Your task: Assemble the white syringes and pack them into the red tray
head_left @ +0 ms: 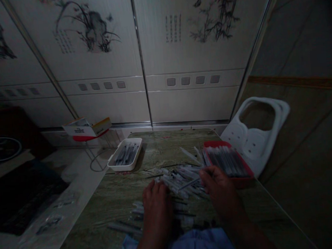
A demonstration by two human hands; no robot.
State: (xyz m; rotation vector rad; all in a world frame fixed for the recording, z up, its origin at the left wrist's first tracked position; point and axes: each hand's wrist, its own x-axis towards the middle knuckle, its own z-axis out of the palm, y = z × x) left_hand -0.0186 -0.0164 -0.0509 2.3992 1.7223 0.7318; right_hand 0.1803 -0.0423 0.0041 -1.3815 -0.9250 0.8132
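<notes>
My right hand (220, 187) pinches one end of a slim greyish pen (189, 184), which points left over the table. My left hand (157, 202) is palm down, its fingers curled together at the near left edge of a loose pile of clear pen parts (177, 177); whatever is under the fingertips is hidden. Beside my right hand, a red basket (245, 181) holds many pens in clear sleeves or barrels, lined up in rows. Several long dark and grey pieces (124, 226) lie left of my left wrist. The dim light blurs small details.
A white tray (140, 142) of dark pens or refills stands at the table's (162, 146) far left. Behind the basket is a white folding chair (258, 132). An open carton (83, 130) rests on a red stool (86, 138). Blue cloth (201, 244) lies at the near edge.
</notes>
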